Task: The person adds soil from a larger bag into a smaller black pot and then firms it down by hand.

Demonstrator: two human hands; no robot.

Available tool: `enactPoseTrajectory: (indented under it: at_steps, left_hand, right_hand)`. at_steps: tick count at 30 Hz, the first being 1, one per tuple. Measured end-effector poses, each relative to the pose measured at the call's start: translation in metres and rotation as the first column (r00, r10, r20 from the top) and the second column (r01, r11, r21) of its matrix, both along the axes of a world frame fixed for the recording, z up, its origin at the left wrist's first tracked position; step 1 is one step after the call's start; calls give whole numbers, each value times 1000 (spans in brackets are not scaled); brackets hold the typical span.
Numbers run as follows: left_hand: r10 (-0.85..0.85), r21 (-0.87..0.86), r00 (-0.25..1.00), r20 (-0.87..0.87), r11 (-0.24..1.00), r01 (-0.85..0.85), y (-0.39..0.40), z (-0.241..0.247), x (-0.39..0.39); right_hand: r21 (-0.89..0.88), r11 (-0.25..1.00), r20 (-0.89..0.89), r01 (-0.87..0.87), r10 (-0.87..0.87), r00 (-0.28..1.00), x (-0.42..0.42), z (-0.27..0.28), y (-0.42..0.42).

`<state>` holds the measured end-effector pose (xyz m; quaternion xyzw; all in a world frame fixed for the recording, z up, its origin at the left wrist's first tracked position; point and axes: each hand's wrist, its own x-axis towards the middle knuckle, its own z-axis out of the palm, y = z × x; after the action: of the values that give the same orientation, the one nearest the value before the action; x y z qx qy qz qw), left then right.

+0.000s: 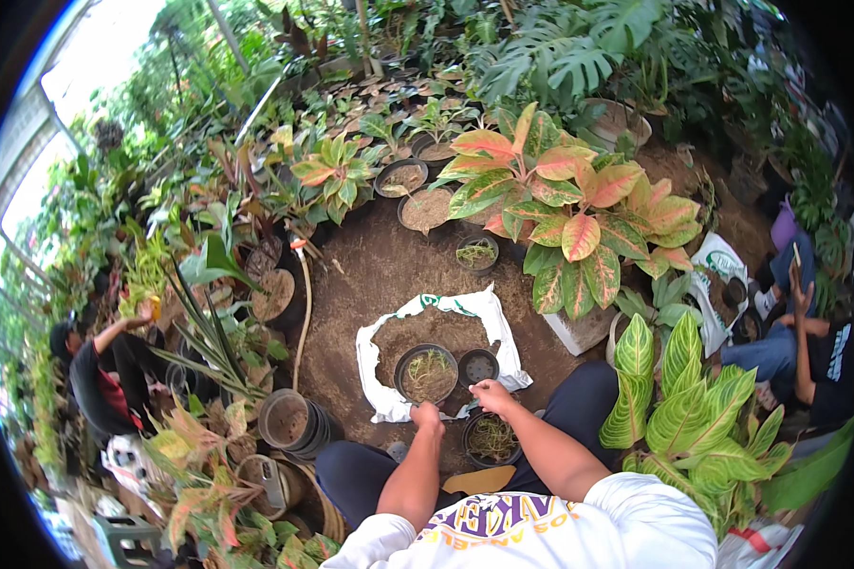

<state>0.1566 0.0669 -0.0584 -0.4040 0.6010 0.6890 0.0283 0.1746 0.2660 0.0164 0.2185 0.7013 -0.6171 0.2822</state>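
Note:
My left hand (428,417) grips the near rim of a round black plastic pot (427,393) of soil with small green cuttings standing in it. The pot is over an open white sack (497,320), whose rolled-down edge surrounds dark soil (391,338). With my right hand (492,397) I hold a smaller black pot (478,367) by its near edge; no plant shows in it. The two pots are side by side, close together. Below my right wrist, between my legs, stands another black pot (493,439) filled with a tangle of green cuttings.
A small pot of cuttings (477,254) stands beyond the sack. Left are a hose (304,313) and stacked black pots (292,421). Leafy aglaonemas (576,206) crowd the right. One person (107,377) sits at far left, another (790,341) at far right.

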Motion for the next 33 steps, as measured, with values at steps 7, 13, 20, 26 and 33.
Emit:
enactPoseTrajectory:
  at_steps: [7,13,20,26,33]
  left_hand:
    - [60,-79,968,-243,994,-81,21,81,-4]
    - [-401,-13,908,-124,915,402,58,203,-60]
    - [-707,-44,702,88,701,712,30,226,-99]
    - [-564,50,799,208,822,568,18,191,-86]
    - [-704,13,705,88,708,706,32,220,-108]
  right_hand:
    - [-235,965,-57,-119,109,992,-39,90,-30]
    - [-7,994,-278,-112,106,955,-132,120,46]
    - [58,996,-408,-65,83,909,-124,116,58]
    - [379,925,-404,30,137,904,-113,133,28]
    - [276,935,-231,223,-161,960,-116,125,60]
